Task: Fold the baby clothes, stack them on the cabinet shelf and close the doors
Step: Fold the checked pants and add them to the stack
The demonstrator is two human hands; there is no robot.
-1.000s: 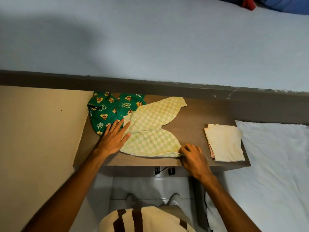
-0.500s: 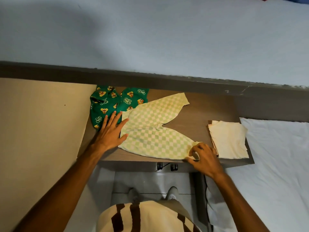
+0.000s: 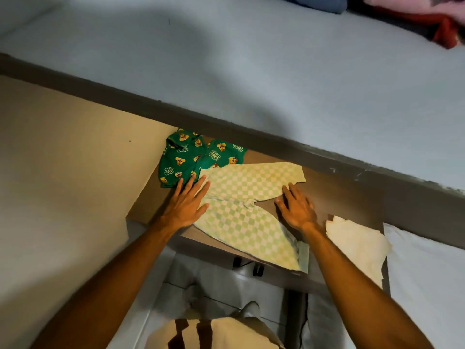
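Green-and-cream checked baby trousers (image 3: 247, 197) lie spread on the brown shelf (image 3: 337, 197), their two legs splayed apart to the right. My left hand (image 3: 187, 202) presses flat on the waist end, fingers spread. My right hand (image 3: 297, 207) lies flat and open in the crotch between the two legs, holding nothing. A dark green baby garment with cartoon prints (image 3: 193, 157) lies crumpled at the shelf's far left, partly under the trousers. A folded cream cloth (image 3: 357, 243) sits at the shelf's right end.
A beige panel (image 3: 63, 185) borders the shelf on the left. A white mattress edge (image 3: 425, 268) lies to the right. A pale bed surface (image 3: 251, 71) stretches beyond a dark ledge, with red and pink cloth (image 3: 442, 28) at the top right. Tiled floor shows below.
My right hand let go of the lower leg's cuff and moved up and left to rest flat between the legs. The lower leg now lies stretched out. My left hand stayed on the waist.
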